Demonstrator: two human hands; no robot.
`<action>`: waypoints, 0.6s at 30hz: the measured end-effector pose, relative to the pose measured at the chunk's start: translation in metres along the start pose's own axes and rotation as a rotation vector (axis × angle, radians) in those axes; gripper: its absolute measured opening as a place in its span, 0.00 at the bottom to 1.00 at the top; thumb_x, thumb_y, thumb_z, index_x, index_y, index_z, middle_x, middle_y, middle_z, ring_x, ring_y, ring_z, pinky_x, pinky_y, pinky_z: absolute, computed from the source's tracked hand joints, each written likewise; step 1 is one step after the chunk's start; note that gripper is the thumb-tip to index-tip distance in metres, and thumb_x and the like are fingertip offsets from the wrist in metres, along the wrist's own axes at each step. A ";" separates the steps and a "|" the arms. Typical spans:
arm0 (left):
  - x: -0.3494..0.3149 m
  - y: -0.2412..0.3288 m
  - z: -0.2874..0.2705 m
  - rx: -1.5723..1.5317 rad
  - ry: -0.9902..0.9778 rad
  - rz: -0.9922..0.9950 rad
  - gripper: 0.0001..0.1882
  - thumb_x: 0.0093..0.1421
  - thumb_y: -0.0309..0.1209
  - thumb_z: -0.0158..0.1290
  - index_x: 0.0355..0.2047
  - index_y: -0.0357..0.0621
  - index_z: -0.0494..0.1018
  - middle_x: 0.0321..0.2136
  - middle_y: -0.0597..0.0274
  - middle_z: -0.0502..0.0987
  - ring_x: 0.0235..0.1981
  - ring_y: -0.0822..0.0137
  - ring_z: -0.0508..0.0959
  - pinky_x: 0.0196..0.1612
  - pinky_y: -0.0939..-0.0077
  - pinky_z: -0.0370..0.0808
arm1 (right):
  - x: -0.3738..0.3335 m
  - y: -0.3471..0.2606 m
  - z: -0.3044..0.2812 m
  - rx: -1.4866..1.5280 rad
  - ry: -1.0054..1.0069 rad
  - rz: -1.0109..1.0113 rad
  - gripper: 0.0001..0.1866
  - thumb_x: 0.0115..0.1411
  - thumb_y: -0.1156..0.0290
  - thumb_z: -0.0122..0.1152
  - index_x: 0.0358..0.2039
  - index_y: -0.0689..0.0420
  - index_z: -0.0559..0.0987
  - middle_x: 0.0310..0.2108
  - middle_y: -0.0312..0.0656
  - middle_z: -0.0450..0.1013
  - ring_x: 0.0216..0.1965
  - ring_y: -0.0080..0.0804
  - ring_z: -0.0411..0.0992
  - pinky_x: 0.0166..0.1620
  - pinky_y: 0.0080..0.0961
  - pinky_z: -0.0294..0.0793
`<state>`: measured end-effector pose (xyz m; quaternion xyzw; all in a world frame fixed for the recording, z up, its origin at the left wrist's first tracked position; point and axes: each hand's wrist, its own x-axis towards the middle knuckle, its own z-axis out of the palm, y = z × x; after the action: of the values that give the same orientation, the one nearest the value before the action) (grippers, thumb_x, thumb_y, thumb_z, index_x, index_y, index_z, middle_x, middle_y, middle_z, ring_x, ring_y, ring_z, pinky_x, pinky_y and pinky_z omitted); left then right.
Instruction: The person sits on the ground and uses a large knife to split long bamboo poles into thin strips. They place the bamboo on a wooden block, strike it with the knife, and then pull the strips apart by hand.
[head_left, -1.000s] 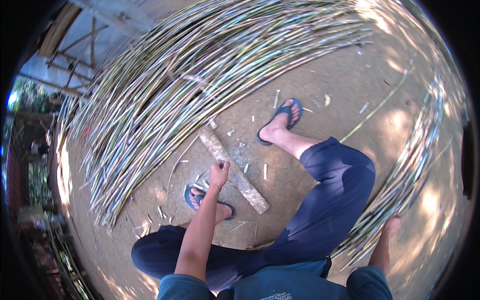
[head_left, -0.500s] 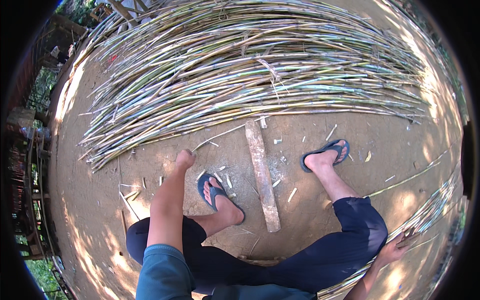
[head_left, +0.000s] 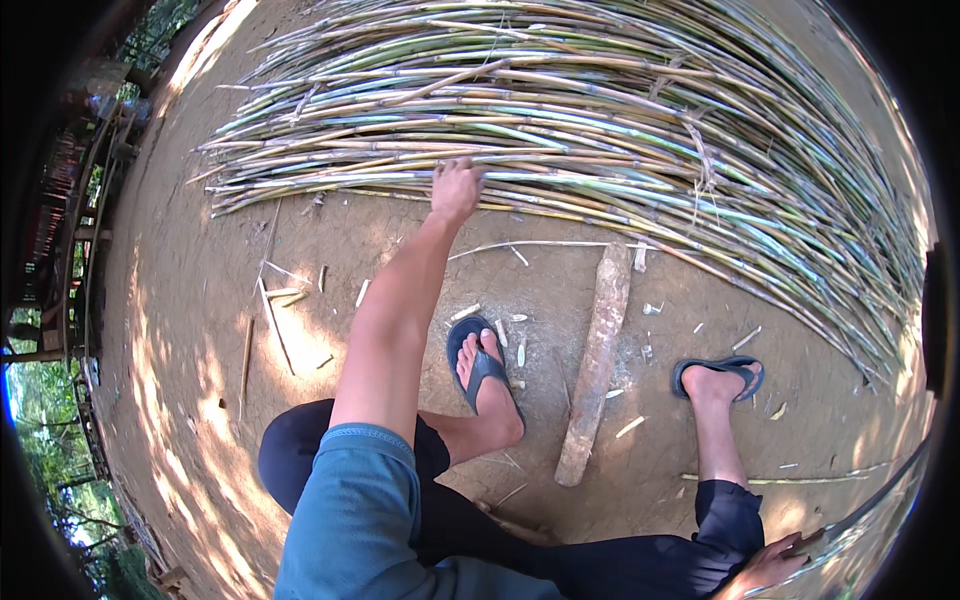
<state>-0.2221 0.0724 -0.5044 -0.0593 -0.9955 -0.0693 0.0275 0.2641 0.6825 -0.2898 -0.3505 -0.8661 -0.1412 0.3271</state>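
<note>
Outdoor work yard, by the look of it: bare, sun-dappled earth point(head_left: 665, 500), broad heap of long canes point(head_left: 570, 128), short pale offcuts point(head_left: 630, 427) scattered about, greenery point(head_left: 60, 440) and timber framework point(head_left: 90, 235) at left edge

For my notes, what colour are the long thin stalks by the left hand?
Long thin stalks: mainly tan and green, best in the head view.

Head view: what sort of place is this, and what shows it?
Probably an outdoor work yard: bare, sun-dappled ground, a big pile of canes, and cut scraps beside a log.
</note>
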 end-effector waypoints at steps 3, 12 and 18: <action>-0.005 0.055 -0.010 -0.021 0.011 0.390 0.14 0.63 0.41 0.50 0.46 0.54 0.78 0.41 0.64 0.77 0.49 0.63 0.75 0.59 0.53 0.64 | 0.001 -0.011 -0.009 -0.051 -0.049 -0.030 0.21 0.64 0.58 0.57 0.32 0.69 0.74 0.24 0.59 0.72 0.26 0.56 0.72 0.31 0.42 0.71; -0.116 0.373 -0.069 -0.456 0.184 0.717 0.16 0.53 0.31 0.51 0.42 0.42 0.75 0.38 0.57 0.75 0.42 0.59 0.76 0.43 0.64 0.75 | -0.009 0.004 -0.011 -0.094 0.201 0.065 0.21 0.62 0.59 0.60 0.29 0.70 0.73 0.26 0.63 0.71 0.29 0.61 0.71 0.32 0.46 0.71; -0.179 0.487 -0.115 -0.737 0.212 0.688 0.12 0.51 0.28 0.53 0.38 0.44 0.73 0.35 0.58 0.75 0.40 0.59 0.77 0.39 0.63 0.76 | -0.001 0.007 -0.018 0.269 0.339 0.381 0.23 0.62 0.70 0.57 0.55 0.70 0.68 0.52 0.56 0.72 0.52 0.44 0.71 0.53 0.34 0.69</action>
<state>0.0204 0.5147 -0.3367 -0.3816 -0.8197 -0.4079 0.1267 0.2774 0.6786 -0.2768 -0.4319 -0.7286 -0.0177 0.5312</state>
